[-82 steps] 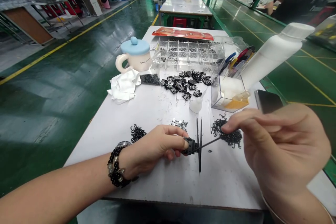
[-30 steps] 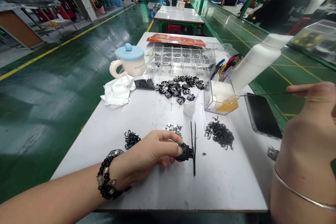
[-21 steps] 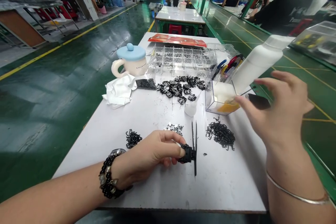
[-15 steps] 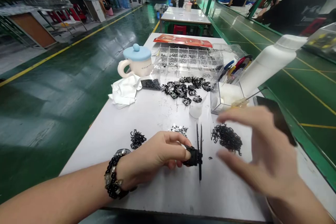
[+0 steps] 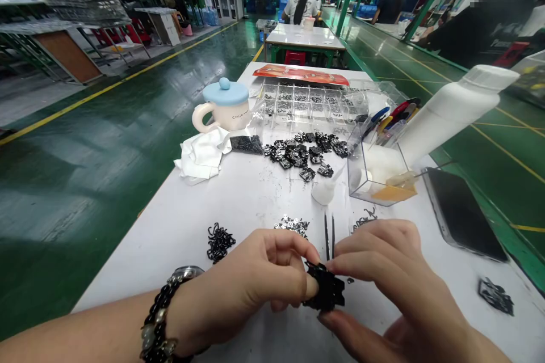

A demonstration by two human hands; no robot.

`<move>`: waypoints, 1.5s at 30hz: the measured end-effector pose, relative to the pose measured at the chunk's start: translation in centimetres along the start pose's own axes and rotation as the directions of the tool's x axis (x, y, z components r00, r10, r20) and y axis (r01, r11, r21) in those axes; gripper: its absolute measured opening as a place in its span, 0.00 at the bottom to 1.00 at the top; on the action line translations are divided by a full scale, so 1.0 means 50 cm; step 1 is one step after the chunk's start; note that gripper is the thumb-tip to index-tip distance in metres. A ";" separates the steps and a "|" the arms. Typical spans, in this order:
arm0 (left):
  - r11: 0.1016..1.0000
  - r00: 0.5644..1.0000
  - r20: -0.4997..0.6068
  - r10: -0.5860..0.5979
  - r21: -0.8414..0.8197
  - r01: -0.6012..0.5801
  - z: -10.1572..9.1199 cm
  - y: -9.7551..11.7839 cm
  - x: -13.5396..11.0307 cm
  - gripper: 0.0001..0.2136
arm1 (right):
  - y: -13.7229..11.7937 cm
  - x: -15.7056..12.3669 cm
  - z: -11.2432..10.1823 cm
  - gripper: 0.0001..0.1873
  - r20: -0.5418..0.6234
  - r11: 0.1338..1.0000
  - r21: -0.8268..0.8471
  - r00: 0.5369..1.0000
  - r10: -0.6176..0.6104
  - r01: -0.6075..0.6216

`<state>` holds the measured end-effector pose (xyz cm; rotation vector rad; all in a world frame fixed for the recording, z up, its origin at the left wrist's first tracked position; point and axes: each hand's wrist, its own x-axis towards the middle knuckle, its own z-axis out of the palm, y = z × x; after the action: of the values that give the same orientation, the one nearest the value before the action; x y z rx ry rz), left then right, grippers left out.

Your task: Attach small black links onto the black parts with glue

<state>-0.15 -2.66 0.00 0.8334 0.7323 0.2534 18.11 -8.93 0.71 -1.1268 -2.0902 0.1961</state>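
Note:
Between thumb and fingers, my left hand (image 5: 264, 278) pinches a small black plastic part (image 5: 327, 290) above the table's near side. My right hand (image 5: 395, 289) reaches it from the right, index fingertip at its upper edge and thumb at its lower edge. Just behind the part lie dark tweezers (image 5: 330, 232), their lower portion hidden. A pile of silvery metal pieces (image 5: 292, 225) is beyond my left hand, and black hook-shaped pieces (image 5: 220, 243) are heaped to its left. More black pieces (image 5: 365, 218) show partly behind my right hand.
Several black parts (image 5: 298, 154) lie mid-table before a clear divided tray (image 5: 306, 103). A lidded mug (image 5: 230, 110), tissue (image 5: 203, 153), small white bottle (image 5: 323, 190), clear pen box (image 5: 378, 176), tall white bottle (image 5: 457, 110) and phone (image 5: 466, 212) surround them. One black part (image 5: 496, 296) lies right.
My right hand has moved left and down from beside the black pieces to the plastic part, closing its fingers on it. My left hand keeps its hold; the view has shifted slightly.

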 end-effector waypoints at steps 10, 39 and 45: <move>0.999 1.000 0.000 -0.018 0.030 0.018 0.005 0.003 -0.001 0.09 | -0.001 -0.004 0.001 0.09 -0.026 1.000 -0.003 0.999 -0.030 0.030; 0.976 0.997 -0.013 0.073 0.207 -0.069 0.004 0.001 -0.008 0.09 | -0.006 -0.001 0.003 0.07 0.001 1.000 0.007 1.000 0.004 -0.004; 0.980 0.996 -0.010 0.088 0.178 -0.085 0.004 0.002 -0.007 0.08 | -0.006 -0.004 0.003 0.07 -0.016 1.000 0.025 1.000 0.014 -0.013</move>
<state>-0.26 -2.87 0.34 1.0349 0.7439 0.2766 17.87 -9.22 0.64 -1.1247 -2.0607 0.2175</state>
